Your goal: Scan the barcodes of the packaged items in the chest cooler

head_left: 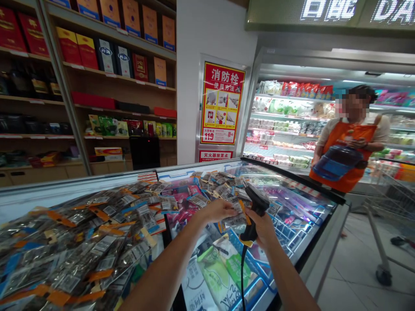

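My right hand (262,226) is closed round the handle of a black barcode scanner (257,199), whose cable hangs down below it. Just left of it, my left hand (218,211) grips a small clear packet (236,218) with an orange strip and a printed label. The packet is right beside the scanner, under its head. What the packet contains I cannot make out. Many similar packets (106,242) with orange or blue strips are heaped on the freezer's glass top at left, and a smaller pile (220,181) sits beyond my hands.
Bagged frozen goods (215,268) and blue wire baskets (288,233) show through the chest freezer's glass. At right a person in an orange apron (343,151) stands holding a large blue water jug (337,162). A shopping cart (389,194) is at far right; shelves (119,77) stand behind at left.
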`<state>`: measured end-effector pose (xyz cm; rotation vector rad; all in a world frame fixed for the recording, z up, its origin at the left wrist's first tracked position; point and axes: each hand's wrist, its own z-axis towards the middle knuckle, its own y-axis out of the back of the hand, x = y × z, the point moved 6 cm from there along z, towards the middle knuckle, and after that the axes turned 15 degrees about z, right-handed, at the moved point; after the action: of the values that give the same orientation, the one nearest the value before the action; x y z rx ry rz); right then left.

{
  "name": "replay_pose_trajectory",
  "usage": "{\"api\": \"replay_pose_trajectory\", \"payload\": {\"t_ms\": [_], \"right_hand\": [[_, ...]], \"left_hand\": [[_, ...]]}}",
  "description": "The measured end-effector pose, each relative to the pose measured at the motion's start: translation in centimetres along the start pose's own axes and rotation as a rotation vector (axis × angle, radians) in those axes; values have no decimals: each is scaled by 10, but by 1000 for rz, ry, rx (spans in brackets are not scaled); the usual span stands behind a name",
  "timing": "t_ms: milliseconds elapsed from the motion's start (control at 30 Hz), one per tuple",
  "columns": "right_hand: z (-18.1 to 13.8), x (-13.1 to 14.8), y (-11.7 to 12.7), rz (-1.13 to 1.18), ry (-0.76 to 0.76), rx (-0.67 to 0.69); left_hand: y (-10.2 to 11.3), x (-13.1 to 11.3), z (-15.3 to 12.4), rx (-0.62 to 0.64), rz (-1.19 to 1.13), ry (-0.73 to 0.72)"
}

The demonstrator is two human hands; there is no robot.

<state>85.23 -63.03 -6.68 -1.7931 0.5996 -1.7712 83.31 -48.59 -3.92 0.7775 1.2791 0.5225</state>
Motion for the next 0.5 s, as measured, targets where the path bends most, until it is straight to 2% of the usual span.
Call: {"api": "replay_pose_trajectory", "payload": {"t_ms": [167, 233, 400, 500], "right_hand": [[-9, -2, -9, -19, -70, 85], [-12, -2, -12, -25, -88, 93], [-16, -1, -17, 52, -59, 100], [-16, -2, -16, 83, -43, 71]], "left_hand": [[6, -7, -3, 28, 133, 41], [7, -7, -3, 38, 94, 50], [4, 3, -1, 63, -342, 88], [6, 15, 0, -36, -598, 169]]}}
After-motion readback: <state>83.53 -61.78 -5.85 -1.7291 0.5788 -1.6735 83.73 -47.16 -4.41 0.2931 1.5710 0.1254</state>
